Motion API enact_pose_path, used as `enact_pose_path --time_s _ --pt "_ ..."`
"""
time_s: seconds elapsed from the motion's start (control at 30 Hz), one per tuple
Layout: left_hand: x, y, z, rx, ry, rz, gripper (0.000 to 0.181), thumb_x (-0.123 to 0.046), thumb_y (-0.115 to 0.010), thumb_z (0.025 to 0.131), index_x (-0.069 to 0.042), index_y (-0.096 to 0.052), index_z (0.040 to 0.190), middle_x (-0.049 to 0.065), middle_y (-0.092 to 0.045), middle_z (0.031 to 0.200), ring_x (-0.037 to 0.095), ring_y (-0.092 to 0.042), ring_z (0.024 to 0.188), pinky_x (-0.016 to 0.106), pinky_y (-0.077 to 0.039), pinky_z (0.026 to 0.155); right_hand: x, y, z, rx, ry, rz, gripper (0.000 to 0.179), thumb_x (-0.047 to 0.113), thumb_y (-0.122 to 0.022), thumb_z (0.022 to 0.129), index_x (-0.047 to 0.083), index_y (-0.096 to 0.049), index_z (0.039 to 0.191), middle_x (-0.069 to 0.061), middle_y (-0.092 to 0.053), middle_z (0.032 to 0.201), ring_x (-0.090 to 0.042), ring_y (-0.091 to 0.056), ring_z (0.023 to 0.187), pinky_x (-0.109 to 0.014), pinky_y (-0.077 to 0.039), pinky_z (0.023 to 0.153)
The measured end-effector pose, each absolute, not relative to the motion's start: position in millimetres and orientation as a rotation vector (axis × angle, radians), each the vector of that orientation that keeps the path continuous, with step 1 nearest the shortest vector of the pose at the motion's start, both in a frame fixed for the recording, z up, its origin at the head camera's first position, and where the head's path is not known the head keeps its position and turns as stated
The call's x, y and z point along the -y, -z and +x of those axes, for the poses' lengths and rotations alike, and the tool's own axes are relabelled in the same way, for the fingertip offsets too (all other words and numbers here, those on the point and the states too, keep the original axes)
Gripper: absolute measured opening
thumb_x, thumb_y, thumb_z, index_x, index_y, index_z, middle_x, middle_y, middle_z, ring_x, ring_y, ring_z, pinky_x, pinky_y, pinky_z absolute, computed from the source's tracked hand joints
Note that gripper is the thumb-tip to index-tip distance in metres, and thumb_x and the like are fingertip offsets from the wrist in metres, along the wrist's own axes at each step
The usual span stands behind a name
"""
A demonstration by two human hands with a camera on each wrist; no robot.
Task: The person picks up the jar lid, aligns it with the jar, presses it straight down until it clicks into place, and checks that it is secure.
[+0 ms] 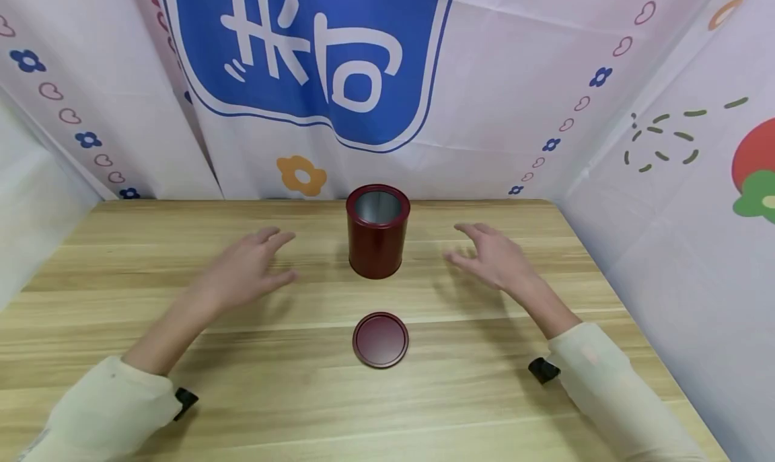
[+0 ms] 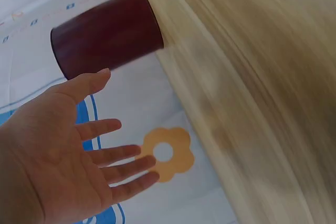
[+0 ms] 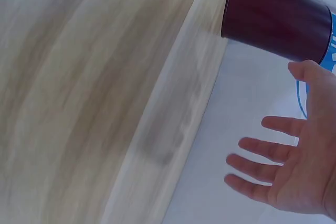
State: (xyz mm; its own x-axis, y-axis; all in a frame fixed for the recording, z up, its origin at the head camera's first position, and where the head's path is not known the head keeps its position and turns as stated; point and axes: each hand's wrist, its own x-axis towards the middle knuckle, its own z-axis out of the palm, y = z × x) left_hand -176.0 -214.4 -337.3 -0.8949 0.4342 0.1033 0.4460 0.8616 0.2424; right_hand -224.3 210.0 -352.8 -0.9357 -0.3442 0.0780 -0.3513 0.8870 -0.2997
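A dark red metal can (image 1: 376, 247) stands upright near the back of the table, its top uncovered and its grey inside showing. In front of it a round dark red lid (image 1: 381, 340) lies flat on the wood. My left hand (image 1: 251, 267) hovers to the left of the can, fingers spread and apart from it. On the other side my right hand (image 1: 493, 257) is held likewise, thumb and fingers pointing towards the can. Both wrist views show the can (image 2: 107, 34) beyond the thumb, with nothing in either palm.
The wooden table (image 1: 272, 408) ends at a white printed cloth (image 1: 484, 112) right behind the can. Another white cloth (image 1: 666, 233) runs along the table's right edge. A black strap piece (image 1: 543, 370) sticks out by the right sleeve.
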Motion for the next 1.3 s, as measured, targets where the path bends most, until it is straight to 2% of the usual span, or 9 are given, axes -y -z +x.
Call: enact_pose_path --time_s 0.23,0.37,0.5,0.63,0.77,0.87,1.03,1.3 --pt "195.2 340.3 -170.0 3.009 0.552 -0.750 0.055 -0.025 -0.075 0.096 0.007 -0.059 0.138 0.029 -0.060 0.134 0.045 -0.065 0.115 0.058 -0.058 0.090 -201.8 356.4 -221.1 3.046 -0.634 0.615 0.055 0.036 -0.069 0.099 -0.001 -0.061 0.139 -0.023 -0.068 0.129 -0.039 -0.066 0.117 -0.056 -0.056 0.096" --pt "186.0 342.2 -167.5 3.003 0.597 -0.777 0.053 -0.024 -0.077 0.095 0.007 -0.062 0.135 0.026 -0.064 0.129 0.043 -0.067 0.112 0.056 -0.059 0.089 -198.4 358.6 -219.9 3.047 -0.744 0.673 0.043 0.025 -0.070 0.099 -0.005 -0.066 0.129 -0.020 -0.073 0.113 -0.034 -0.072 0.102 -0.049 -0.060 0.088" --pt "178.6 344.7 -166.8 3.001 0.665 -0.823 0.048 -0.021 -0.076 0.096 0.008 -0.063 0.132 0.026 -0.067 0.125 0.040 -0.070 0.106 0.052 -0.060 0.087 -195.9 360.9 -218.9 3.051 -0.836 0.721 0.034 0.015 -0.071 0.097 -0.007 -0.068 0.122 -0.015 -0.075 0.098 -0.029 -0.074 0.089 -0.043 -0.062 0.082" --pt "172.5 346.7 -169.8 3.010 0.730 -0.866 0.042 -0.018 -0.076 0.096 0.008 -0.066 0.127 0.025 -0.070 0.119 0.036 -0.071 0.099 0.045 -0.062 0.080 -192.5 361.4 -217.4 3.070 -0.863 0.740 0.031 0.014 -0.073 0.095 -0.007 -0.070 0.118 -0.009 -0.074 0.089 -0.022 -0.072 0.080 -0.039 -0.061 0.075" --pt "167.6 347.7 -173.4 3.019 0.811 -0.914 0.037 -0.016 -0.076 0.095 0.009 -0.068 0.121 0.020 -0.074 0.104 0.028 -0.072 0.090 0.039 -0.062 0.074 -189.8 360.1 -215.5 3.104 -0.881 0.768 0.029 0.015 -0.074 0.095 -0.006 -0.072 0.115 -0.004 -0.072 0.080 -0.014 -0.068 0.068 -0.031 -0.057 0.066" --pt "164.3 349.3 -175.1 3.022 0.897 -0.953 0.035 -0.015 -0.076 0.095 0.010 -0.068 0.118 0.014 -0.073 0.094 0.021 -0.071 0.082 0.036 -0.062 0.071 -187.9 359.3 -213.7 3.129 -0.949 0.795 0.028 0.013 -0.073 0.094 -0.007 -0.071 0.115 -0.005 -0.071 0.075 -0.016 -0.070 0.063 -0.027 -0.054 0.060" --pt "160.0 354.8 -177.0 3.014 0.950 -1.002 0.031 -0.011 -0.076 0.093 0.011 -0.069 0.114 0.008 -0.072 0.086 0.014 -0.067 0.076 0.030 -0.058 0.067 -183.1 361.6 -211.8 3.160 -1.103 0.810 0.027 0.009 -0.073 0.094 -0.009 -0.070 0.115 -0.009 -0.072 0.075 -0.024 -0.074 0.062 -0.026 -0.054 0.053" --pt "154.2 358.7 -179.9 3.046 0.936 -0.996 0.029 -0.008 -0.075 0.093 0.011 -0.071 0.114 0.008 -0.072 0.090 0.012 -0.065 0.077 0.027 -0.056 0.066 -174.2 366.8 -209.3 3.233 -1.312 0.778 0.020 0.012 -0.073 0.097 -0.004 -0.070 0.108 -0.011 -0.069 0.071 -0.022 -0.072 0.057 -0.035 -0.059 0.051"
